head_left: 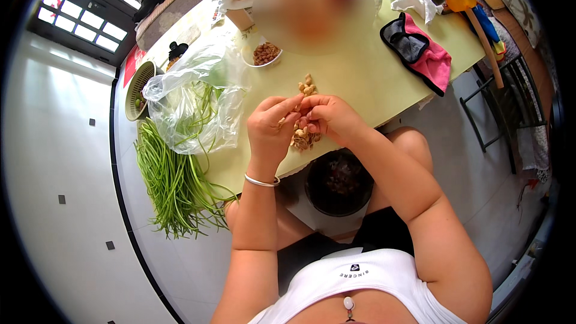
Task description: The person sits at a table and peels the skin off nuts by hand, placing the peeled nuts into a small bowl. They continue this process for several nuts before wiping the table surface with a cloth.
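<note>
Peanut (298, 110) pinched between fingertips of left hand (270, 127) and right hand (331, 117), both clenched on it. Peanut pile (304, 138) seen just below grip; shelled-nut bowl (264, 54) well beyond; dark bin (339, 182) beneath.

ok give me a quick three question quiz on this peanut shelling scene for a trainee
1. True or false: both hands meet over the peanuts at the table edge.
2. Which lies under the clear plastic bag? A) long green beans B) watermelon C) a pink cloth
3. Fill in: the left hand wears a thin ____ at the wrist.

Key
1. True: the left hand and right hand pinch together above the pile.
2. A: the beans hang off the yellow table.
3. Bracelet.
</note>
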`<state>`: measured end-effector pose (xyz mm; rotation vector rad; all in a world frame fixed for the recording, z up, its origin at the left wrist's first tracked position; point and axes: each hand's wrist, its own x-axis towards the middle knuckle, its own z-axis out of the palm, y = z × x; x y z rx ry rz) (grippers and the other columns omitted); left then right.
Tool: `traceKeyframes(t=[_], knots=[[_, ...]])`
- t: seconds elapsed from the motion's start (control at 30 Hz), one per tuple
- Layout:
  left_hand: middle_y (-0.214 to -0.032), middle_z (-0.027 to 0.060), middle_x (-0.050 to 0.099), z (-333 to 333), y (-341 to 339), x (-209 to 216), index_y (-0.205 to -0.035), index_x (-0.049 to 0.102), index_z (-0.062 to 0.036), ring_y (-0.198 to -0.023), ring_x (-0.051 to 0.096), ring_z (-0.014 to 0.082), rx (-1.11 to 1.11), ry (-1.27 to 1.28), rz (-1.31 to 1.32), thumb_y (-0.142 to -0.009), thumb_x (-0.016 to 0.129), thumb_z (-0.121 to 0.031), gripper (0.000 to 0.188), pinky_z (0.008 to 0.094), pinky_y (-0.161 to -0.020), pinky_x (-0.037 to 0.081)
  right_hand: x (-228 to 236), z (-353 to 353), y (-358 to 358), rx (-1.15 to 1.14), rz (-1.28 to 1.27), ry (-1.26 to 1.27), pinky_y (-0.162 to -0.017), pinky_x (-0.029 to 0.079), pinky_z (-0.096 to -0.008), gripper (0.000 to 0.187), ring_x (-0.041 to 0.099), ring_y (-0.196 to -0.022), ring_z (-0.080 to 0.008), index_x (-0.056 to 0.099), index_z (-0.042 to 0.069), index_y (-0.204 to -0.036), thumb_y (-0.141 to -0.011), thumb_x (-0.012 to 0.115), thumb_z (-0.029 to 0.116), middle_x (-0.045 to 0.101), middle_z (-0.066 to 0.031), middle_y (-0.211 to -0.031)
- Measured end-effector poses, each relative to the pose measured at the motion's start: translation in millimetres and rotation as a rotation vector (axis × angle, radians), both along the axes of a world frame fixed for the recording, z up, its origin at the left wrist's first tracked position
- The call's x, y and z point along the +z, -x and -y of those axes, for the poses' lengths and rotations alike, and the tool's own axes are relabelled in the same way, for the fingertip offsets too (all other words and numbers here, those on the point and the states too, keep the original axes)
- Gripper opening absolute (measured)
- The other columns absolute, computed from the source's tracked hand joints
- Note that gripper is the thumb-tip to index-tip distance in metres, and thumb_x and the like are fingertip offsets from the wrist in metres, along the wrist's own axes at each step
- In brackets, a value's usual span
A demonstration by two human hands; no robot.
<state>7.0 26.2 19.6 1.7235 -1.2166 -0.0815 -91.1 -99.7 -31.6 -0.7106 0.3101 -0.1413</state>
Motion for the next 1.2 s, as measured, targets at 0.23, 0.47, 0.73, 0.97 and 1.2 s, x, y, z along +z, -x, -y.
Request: traceKeyframes(t=[0.23, 0.47, 0.73, 0.97, 1.2], knots=[[-0.079, 0.0099, 0.067, 1.8, -3.6, -6.4, -0.089, 0.069, -0.0017, -0.067, 0.064, 0.0181, 0.113, 0.058, -0.029, -0.069, 0.071, 0.007, 0.021, 0.0278, -0.063, 0.051, 6.6, 10.9, 3.0, -0.012, 0.012, 0.006, -0.065, 0.047, -0.0211, 0.017, 0.059, -0.077, -0.0092, 0.062, -0.003, -0.101, -0.086, 0.054, 0.003, 0.063, -0.0054, -0.09], [-0.081, 0.0067, 0.07, 5.6, 2.1, -11.0, -0.087, 0.07, 0.0021, -0.073, 0.065, 0.0116, 0.094, 0.043, -0.127, -0.073, 0.07, 0.009, 0.016, 0.0247, -0.069, 0.051, -1.3, 7.9, 0.3, -0.051, -0.023, 0.13, -0.067, 0.048, -0.021, 0.016, 0.059, -0.074, -0.0091, 0.063, -0.001, -0.101, -0.089, 0.064, 0.009, 0.064, -0.0039, -0.088], [-0.083, 0.008, 0.071, 4.6, 0.0, -15.5, -0.088, 0.068, 0.005, -0.075, 0.065, 0.0116, 0.07, 0.053, -0.261, -0.073, 0.07, 0.011, 0.016, 0.0233, -0.07, 0.052, 5.1, 5.7, -0.2, -0.074, -0.064, 0.079, -0.064, 0.05, -0.0218, 0.015, 0.06, -0.072, -0.0095, 0.062, -0.001, -0.099, -0.087, 0.064, 0.007, 0.064, -0.0047, -0.087], [-0.085, 0.009, 0.07, 5.2, 0.0, -18.4, -0.089, 0.067, 0.0055, -0.076, 0.066, 0.0128, 0.075, 0.08, -0.407, -0.074, 0.067, 0.013, 0.016, 0.0236, -0.071, 0.053, -0.9, 7.0, -1.9, -0.069, -0.032, 0.062, -0.063, 0.05, -0.0209, 0.016, 0.06, -0.07, -0.0094, 0.062, -0.002, -0.1, -0.089, 0.059, 0.009, 0.064, -0.0056, -0.086], [-0.087, 0.0098, 0.07, -4.0, -15.6, -19.0, -0.091, 0.069, 0.0041, -0.079, 0.066, 0.0139, 0.106, -0.006, -0.505, -0.075, 0.067, 0.01, 0.017, 0.0246, -0.073, 0.054, 5.0, 24.6, 0.1, -0.281, -0.073, 0.106, -0.057, 0.044, -0.0194, 0.012, 0.055, -0.062, -0.0061, 0.064, 0.0, -0.09, -0.088, 0.06, 0.011, 0.061, -0.0008, -0.074]])
